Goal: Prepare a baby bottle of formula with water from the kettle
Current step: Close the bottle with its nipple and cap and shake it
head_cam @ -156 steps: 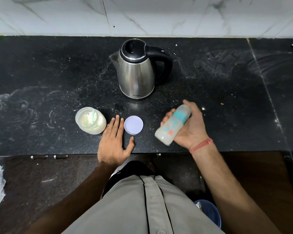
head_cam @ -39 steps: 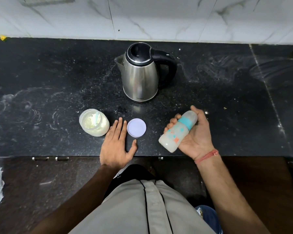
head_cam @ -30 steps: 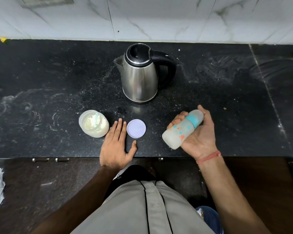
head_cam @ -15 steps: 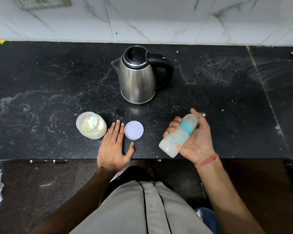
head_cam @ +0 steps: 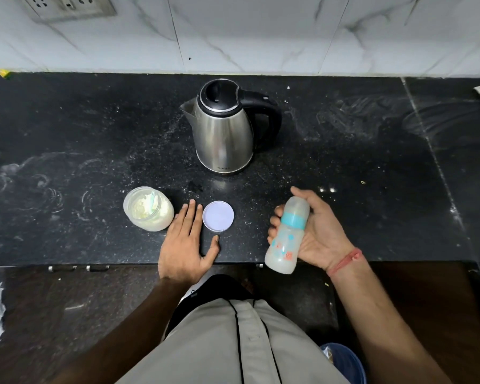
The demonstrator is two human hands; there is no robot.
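My right hand (head_cam: pixel 320 234) is wrapped around the capped baby bottle (head_cam: pixel 287 236), tilted above the near counter edge and cloudy with milky liquid, so I judge the water and powder are in and mixing is under way. My left hand (head_cam: pixel 185 245) lies flat and empty between the open formula jar (head_cam: pixel 148 209) and its lid (head_cam: pixel 218 216). The kettle (head_cam: pixel 223 128) stands farther back, shut. The bottle's fill level and teat are hard to make out.
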